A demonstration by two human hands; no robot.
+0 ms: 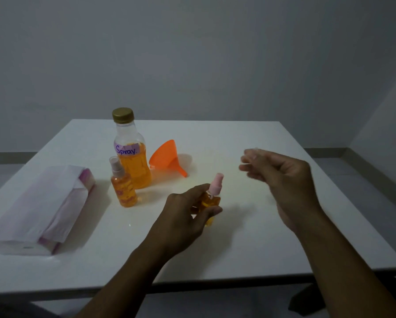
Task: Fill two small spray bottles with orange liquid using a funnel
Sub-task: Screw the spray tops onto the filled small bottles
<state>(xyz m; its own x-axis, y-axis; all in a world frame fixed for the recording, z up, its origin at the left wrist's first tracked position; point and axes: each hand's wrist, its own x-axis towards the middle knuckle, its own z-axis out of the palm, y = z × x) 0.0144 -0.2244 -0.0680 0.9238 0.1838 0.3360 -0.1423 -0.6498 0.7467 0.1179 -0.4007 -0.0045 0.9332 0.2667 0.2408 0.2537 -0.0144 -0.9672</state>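
My left hand (181,221) grips a small spray bottle (209,200) of orange liquid, tilted, its pink pump head bare. My right hand (284,175) hovers up and to the right of it, blurred, fingertips pinched on what looks like a small clear cap (254,149). A second small spray bottle (123,190), filled with orange liquid and wearing its clear cap, stands upright at centre left. Right behind it is a larger bottle (132,161) with a gold lid and a "Spray" label, about half full of orange liquid. The orange funnel (164,157) lies on its side to that bottle's right.
A soft pack of tissues (38,207) lies on the left of the white table (238,244). Grey walls stand behind and to the right. The table's front edge is near my forearms.
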